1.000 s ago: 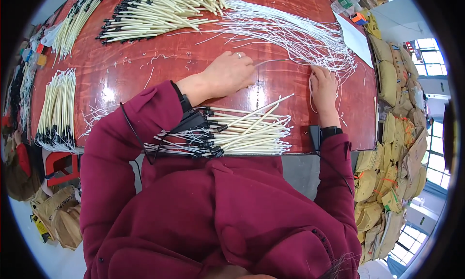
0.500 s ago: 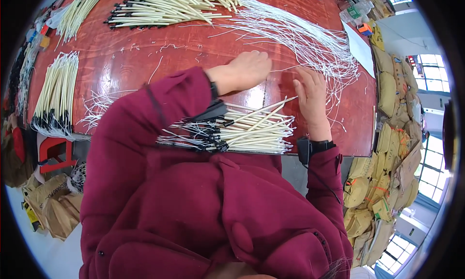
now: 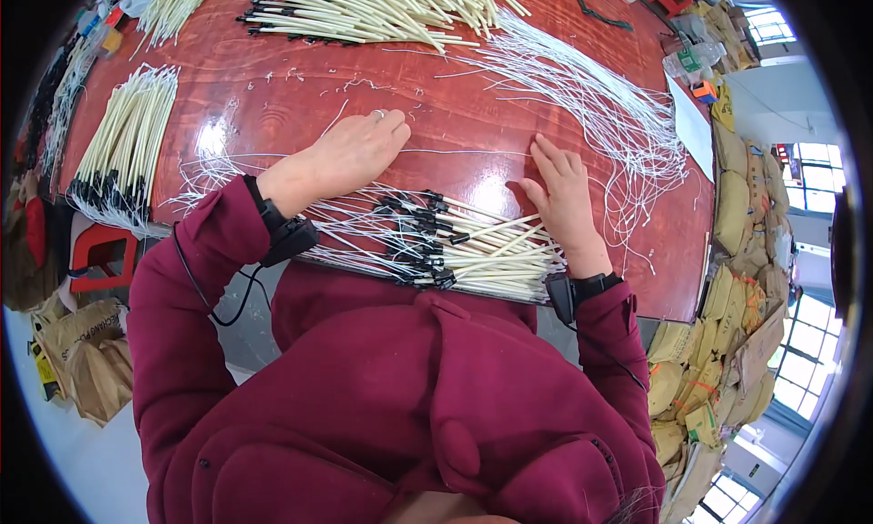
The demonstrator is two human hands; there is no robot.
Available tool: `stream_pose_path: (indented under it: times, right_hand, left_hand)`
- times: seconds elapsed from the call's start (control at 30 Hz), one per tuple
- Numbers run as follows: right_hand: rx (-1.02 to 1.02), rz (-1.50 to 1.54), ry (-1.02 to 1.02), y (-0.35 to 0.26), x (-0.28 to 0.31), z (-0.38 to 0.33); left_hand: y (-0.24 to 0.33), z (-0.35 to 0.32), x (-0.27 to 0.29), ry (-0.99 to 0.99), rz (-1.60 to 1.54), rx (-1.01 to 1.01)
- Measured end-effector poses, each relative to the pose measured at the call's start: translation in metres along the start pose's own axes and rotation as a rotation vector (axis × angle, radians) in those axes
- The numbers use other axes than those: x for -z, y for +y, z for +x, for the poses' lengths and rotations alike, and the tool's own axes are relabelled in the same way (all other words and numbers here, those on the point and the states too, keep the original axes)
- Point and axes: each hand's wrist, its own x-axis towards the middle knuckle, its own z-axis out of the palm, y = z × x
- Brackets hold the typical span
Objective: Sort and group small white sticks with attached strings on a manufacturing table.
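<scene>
My left hand [image 3: 350, 151] lies knuckles up on the red-brown table [image 3: 273, 96], fingers curled onto one end of a thin white wire [image 3: 464, 151]. That wire runs straight across to my right hand [image 3: 564, 196], which rests flat with its fingertips on the other end. Just in front of both hands, at the table's near edge, lies a bundle of cream tubes with black ends [image 3: 464, 246]. A loose heap of long white wires [image 3: 600, 105] spreads out beyond my right hand.
A large pile of cream tubes [image 3: 382, 5] lies at the far side and a neat row of them [image 3: 123, 146] at the left. Tan sacks [image 3: 746, 215] are stacked right of the table. A red stool [image 3: 91, 251] stands at the lower left.
My left hand has slid left, away from my right hand, so the gap between them has widened and a single wire now shows stretched across it. My right hand has barely shifted.
</scene>
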Motion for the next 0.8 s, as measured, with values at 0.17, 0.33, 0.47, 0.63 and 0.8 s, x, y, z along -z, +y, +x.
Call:
stream_pose_path:
  times: [0.17, 0.33, 0.47, 0.63, 0.8]
  right_hand:
    - [0.052, 0.008, -0.064, 0.009, 0.005, -0.016]
    - [0.041, 0.008, 0.008, 0.014, 0.004, -0.019]
    - [0.031, 0.019, 0.019, 0.014, 0.005, -0.02]
    - [0.023, -0.038, -0.04, 0.011, 0.008, -0.019]
    - [-0.004, 0.012, -0.061, 0.008, 0.013, -0.014]
  left_hand:
    - [-0.004, 0.002, -0.004, 0.027, -0.16, 0.128]
    - [-0.012, 0.004, 0.001, 0.014, -0.221, 0.191]
    - [-0.012, 0.003, -0.004, 0.016, -0.212, 0.197]
    - [-0.009, 0.003, 0.0, 0.041, -0.225, 0.239]
    - [-0.018, -0.003, 0.0, 0.098, -0.349, 0.415]
